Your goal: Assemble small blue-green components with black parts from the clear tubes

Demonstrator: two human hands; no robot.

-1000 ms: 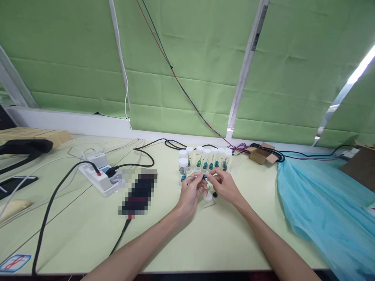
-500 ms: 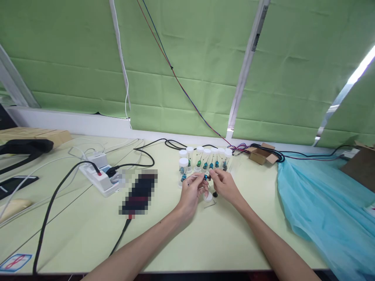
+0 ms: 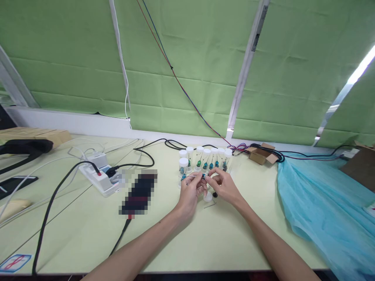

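My left hand (image 3: 191, 193) pinches a thin metal pin (image 3: 191, 176) that sticks out to the left of its fingertips. My right hand (image 3: 223, 185) meets it fingertip to fingertip, pinching a small blue piece (image 3: 204, 176) at the pin's end. Just behind both hands stands a row of clear vials with white caps (image 3: 205, 159), each holding a pin with a blue or green head. A loose white cap (image 3: 208, 196), a small black piece (image 3: 215, 194) and a thin metal pin (image 3: 210, 205) lie on the pale green table (image 3: 228, 234) under the hands.
A white power strip (image 3: 98, 173) with black cables and a blurred dark device (image 3: 140, 193) lie to the left. A small open cardboard box (image 3: 261, 154) sits behind on the right. Blue plastic sheeting (image 3: 325, 210) covers the table's right end. Green blinds hang behind.
My right hand's fingertips shifted slightly left and closed up against my left fingertips over the blue piece. Otherwise both hands stayed in place.
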